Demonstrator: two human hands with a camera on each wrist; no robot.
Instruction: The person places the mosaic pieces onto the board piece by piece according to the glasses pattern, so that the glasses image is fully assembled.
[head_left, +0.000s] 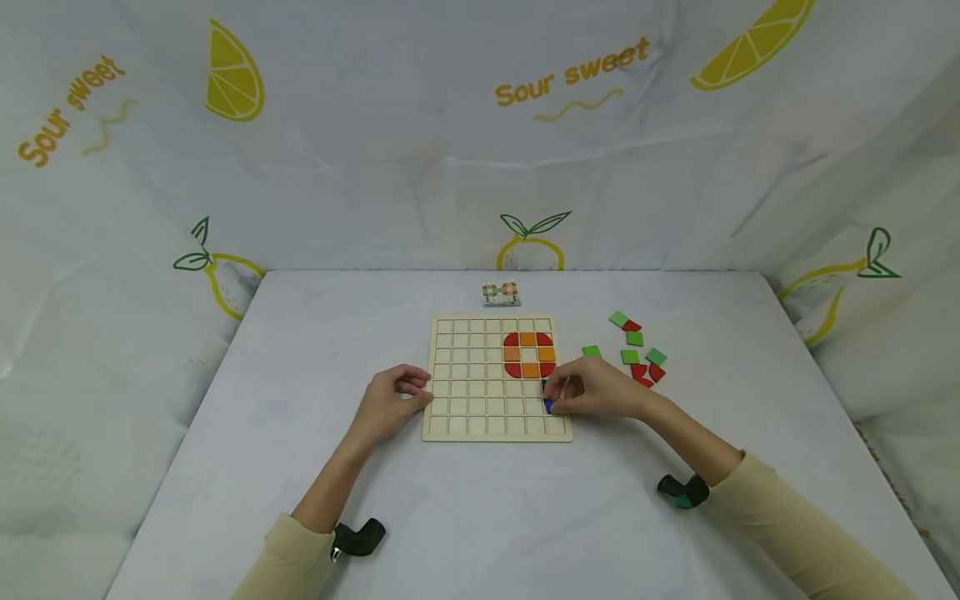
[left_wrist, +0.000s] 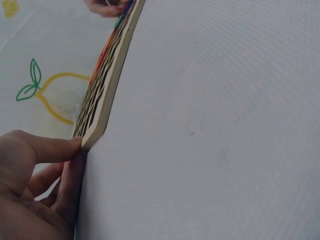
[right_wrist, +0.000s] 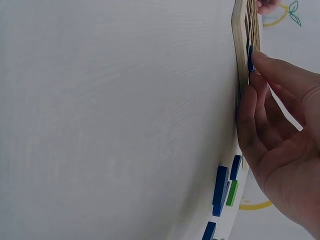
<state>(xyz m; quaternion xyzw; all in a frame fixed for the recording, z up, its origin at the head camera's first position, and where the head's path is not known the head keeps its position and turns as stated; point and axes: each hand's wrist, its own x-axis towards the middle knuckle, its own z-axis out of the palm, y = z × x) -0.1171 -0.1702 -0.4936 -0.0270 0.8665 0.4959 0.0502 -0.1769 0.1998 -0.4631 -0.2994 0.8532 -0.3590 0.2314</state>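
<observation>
A pale wooden grid board [head_left: 468, 421] lies flat, bearing red and orange tiles [head_left: 528, 339] around one bare square at its upper right. At the left edge, my left hand [head_left: 390, 404] grips the board with thumb and fingers; in the left wrist view the thumb of that hand [left_wrist: 40, 175] touches a corner. My right hand [head_left: 600, 387] pinches a blue tile [head_left: 549, 406] at the board's right column. The right wrist view shows the thumb of this hand [right_wrist: 285, 120] against the blue tile [right_wrist: 251, 57]; its fingers partly hide the squares around it.
Loose green tiles [head_left: 634, 338] and red tiles [head_left: 657, 372] lie right of the board, some close to my right hand. Behind the board is a small patterned card [head_left: 501, 293]. A printed cloth [head_left: 375, 183] hangs along the table's back edge.
</observation>
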